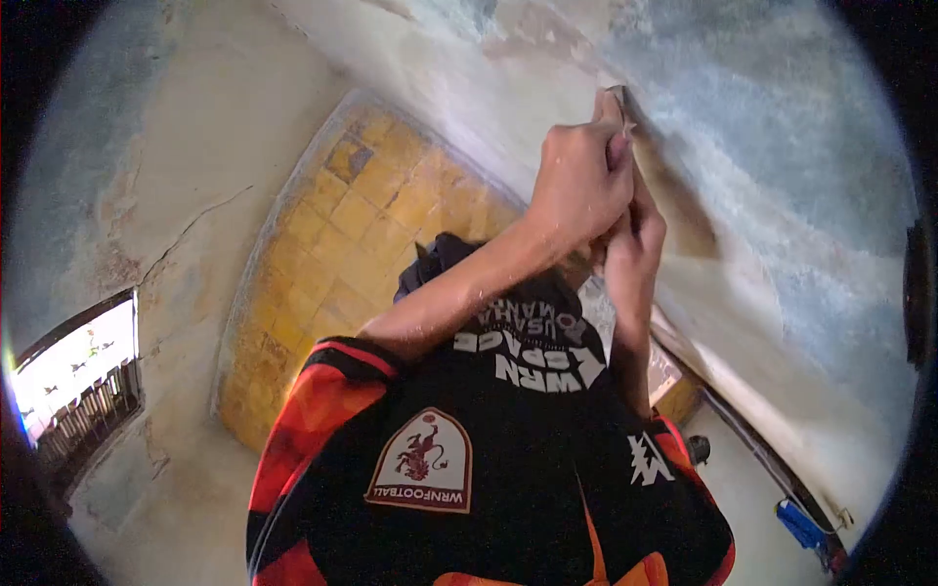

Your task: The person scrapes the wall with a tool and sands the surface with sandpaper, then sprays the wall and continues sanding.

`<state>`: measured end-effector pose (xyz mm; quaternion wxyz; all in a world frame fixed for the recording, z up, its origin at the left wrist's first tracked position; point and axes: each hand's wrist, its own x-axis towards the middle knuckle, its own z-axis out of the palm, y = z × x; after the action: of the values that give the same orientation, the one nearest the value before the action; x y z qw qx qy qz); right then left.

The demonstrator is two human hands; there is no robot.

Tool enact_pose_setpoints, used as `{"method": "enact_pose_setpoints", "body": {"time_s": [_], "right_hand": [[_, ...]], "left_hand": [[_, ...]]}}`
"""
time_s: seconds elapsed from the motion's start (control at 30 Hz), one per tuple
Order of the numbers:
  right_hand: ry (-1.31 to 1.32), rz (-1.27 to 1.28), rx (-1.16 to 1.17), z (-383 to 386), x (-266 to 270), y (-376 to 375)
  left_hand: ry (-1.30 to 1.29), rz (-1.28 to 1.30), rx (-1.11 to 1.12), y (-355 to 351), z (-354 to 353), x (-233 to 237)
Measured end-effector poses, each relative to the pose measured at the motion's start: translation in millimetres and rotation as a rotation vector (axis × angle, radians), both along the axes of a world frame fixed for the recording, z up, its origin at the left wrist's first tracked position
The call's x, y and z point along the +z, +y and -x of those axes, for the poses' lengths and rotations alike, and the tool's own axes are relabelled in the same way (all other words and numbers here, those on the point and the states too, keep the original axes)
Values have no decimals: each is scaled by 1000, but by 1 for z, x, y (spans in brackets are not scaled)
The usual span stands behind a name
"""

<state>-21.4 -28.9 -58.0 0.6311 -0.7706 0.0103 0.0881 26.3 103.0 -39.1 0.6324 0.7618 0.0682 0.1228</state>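
Observation:
My left hand [584, 178] is closed in front of the patchy wall [684, 107], its thumb turned up toward a thin, flat tool [617, 96]. Just behind and below it, my right hand [637, 239] is also closed, partly covered by the left. Both hands come together around what looks like the same tool. Only its narrow end shows above the fingers, close against the wall. The handle is hidden. A dark shadow falls on the wall to the right of the hands.
Yellow floor tiles [322, 244] lie below at left, with one dark patch. A barred window [83, 366] is at far left, near a wall crack [200, 220]. A blue object [801, 524] sits at lower right beside a long dark edge [752, 439].

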Motion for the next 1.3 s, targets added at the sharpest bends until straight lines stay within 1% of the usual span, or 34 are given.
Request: {"method": "enact_pose_setpoints", "body": {"time_s": [0.03, 0.07, 0.13, 0.17, 0.23, 0.27, 0.3, 0.37, 0.4, 0.47, 0.5, 0.57, 0.6, 0.67, 0.7, 0.77, 0.83, 0.9, 0.93, 0.97, 1.03, 1.07, 1.13, 1.2, 1.27, 1.3], "right_hand": [[10, -13, -19, 5, 1, 1], [-7, -27, -31, -1, 2, 4], [-83, 4, 16, -21, 1, 10], [-119, 51, 66, -33, -4, 15], [-117, 67, 90, -26, -9, 14], [-102, 34, 75, -22, -6, 16], [-101, 1, 66, -21, -1, 17], [-12, -15, 47, -22, 18, 25], [33, -22, 36, -23, 28, 28], [-119, 74, 60, -25, 18, 33], [-202, 112, 67, -26, 15, 36], [85, 41, 25, -13, 35, 28], [79, 9, 25, -16, 34, 31], [68, -57, 27, -23, 33, 37], [17, -33, 1, -22, 24, 43], [134, -100, -13, -15, 36, 39], [137, -204, -1, -17, 40, 37], [77, -101, 47, -20, 37, 35], [16, -47, 37, -21, 25, 39], [63, -71, 15, -17, 28, 35], [156, -121, -35, -10, 38, 32], [120, -111, -11, -14, 35, 25], [46, -60, 27, -22, 28, 16], [37, -50, 53, -26, 26, 16], [102, -98, 78, -26, 33, 24], [99, -69, 11, -23, 36, 31]], "left_hand": [[35, 5, -52, -4, 5, -3], [-27, -20, -27, -7, 4, -8], [-149, -65, 27, -11, 1, -10], [-35, -88, 71, -7, -1, -14], [12, -18, 74, 10, -3, -5], [0, 4, 75, 18, -6, 4], [-26, -39, 57, 17, -3, 6], [-165, -1, 52, 7, -3, 4], [-136, 1, 61, 10, -5, 5], [-69, -8, 51, 16, -8, 6], [-82, 20, 47, 18, -8, 7], [-64, 5, 27, 12, 2, 6], [-95, -11, 30, 14, -6, 9], [-55, -22, 14, 24, -11, 13], [-19, -23, 1, 24, -9, 12], [3, -33, -21, 19, -1, 17], [-22, -42, -21, 22, -10, 22], [-21, -45, -8, 24, -11, 19], [-7, -48, -8, 24, -7, 16], [26, -63, -15, 21, -4, 16], [-40, -47, -40, 14, 4, 14], [-97, -42, -44, 10, 0, 13], [-130, -72, 14, 5, -3, 15], [-55, -126, -19, 13, -5, 19], [-16, -134, -49, 20, -7, 23], [4, -138, -58, 21, -8, 23]]}}
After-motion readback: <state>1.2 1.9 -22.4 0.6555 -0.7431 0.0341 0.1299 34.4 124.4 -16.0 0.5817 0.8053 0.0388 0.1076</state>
